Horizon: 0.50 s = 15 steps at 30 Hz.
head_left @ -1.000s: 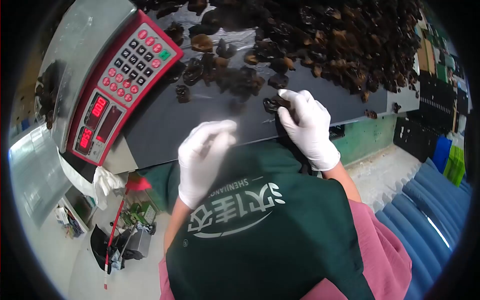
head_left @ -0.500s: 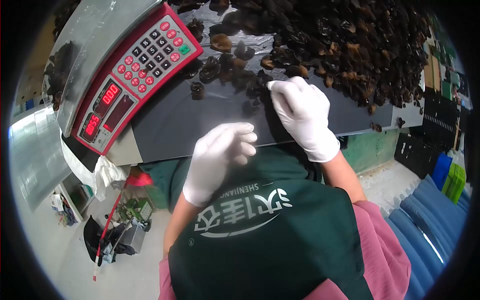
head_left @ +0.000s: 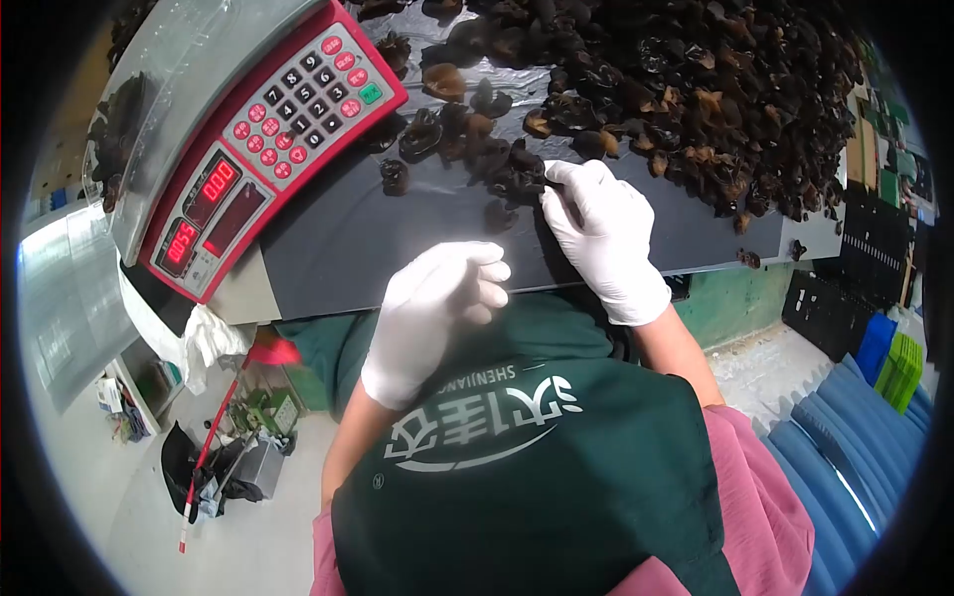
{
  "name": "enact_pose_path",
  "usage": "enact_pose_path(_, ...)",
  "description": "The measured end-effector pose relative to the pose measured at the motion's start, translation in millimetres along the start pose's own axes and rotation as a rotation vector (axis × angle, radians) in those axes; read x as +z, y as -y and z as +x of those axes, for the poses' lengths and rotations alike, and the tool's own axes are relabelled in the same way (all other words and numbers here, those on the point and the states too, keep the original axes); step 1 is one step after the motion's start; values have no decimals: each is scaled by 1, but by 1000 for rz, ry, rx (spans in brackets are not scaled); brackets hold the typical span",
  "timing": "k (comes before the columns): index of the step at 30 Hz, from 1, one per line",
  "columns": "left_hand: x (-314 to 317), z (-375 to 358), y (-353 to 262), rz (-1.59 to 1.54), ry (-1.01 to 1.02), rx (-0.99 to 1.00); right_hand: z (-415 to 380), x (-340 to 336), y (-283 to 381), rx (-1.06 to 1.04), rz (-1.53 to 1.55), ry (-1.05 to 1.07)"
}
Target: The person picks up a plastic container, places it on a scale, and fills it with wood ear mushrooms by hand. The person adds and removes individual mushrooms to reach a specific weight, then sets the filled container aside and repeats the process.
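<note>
Dark brown wood ear mushrooms (head_left: pixel 696 109) lie heaped across the table's far right, with a looser line of pieces trailing left. My right hand (head_left: pixel 604 236), in a white glove, has its fingers curled and pinched at a small clump of wood ear mushroom (head_left: pixel 519 171) on the dark tabletop. The fingertips touch the clump's right edge; the glove partly hides the grip. My left hand (head_left: pixel 432 313), also gloved in white, hovers near the table's front edge, fingers loosely bent and apart, holding nothing. A red digital scale (head_left: pixel 273 149) stands to its upper left.
The scale's metal pan (head_left: pixel 214 70) carries clear plastic and some dark pieces. A white cloth (head_left: pixel 214 343) hangs at the table's left corner. Black crates (head_left: pixel 825 308) and blue corrugated material (head_left: pixel 845 467) are on the right. A red pole (head_left: pixel 204 462) leans low left.
My right hand has shifted slightly to the right, and the clump at its fingertips shows more clearly. My left hand stays almost in place. The scale's lower readout has changed slightly.
</note>
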State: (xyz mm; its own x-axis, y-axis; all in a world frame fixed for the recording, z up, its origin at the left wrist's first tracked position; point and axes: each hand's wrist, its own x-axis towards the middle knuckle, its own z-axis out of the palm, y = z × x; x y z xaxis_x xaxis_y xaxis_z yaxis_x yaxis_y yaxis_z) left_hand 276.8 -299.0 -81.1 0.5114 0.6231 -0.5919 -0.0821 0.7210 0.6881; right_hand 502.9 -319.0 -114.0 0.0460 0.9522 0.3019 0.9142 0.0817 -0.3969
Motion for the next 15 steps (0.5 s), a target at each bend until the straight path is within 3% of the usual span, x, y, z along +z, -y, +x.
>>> enact_pose_path(2, 2, 2, -1, -45, -21, -30, -2, 1, -3, 8, 82, -39)
enact_pose_path(6, 3, 4, -2, -60, -31, -65, -1, -20, 5, 356, 434, 82)
enact_pose_path(10, 3, 7, -5, -3, -20, -74, -1, -37, 12, 465, 607, 132)
enact_pose_path(11, 4, 7, -5, 21, -15, -73, -1, -46, 21, 571, 780, 189)
enact_pose_path(12, 6, 8, -4, 20, -17, -51, -4, -45, 19, 357, 659, 228)
enact_pose_path(14, 9, 8, 0, 17, -22, -7, -6, -59, 29, 340, 812, 486)
enact_pose_path(15, 6, 7, 4, -29, -21, -27, -8, -54, 28, 289, 760, 435)
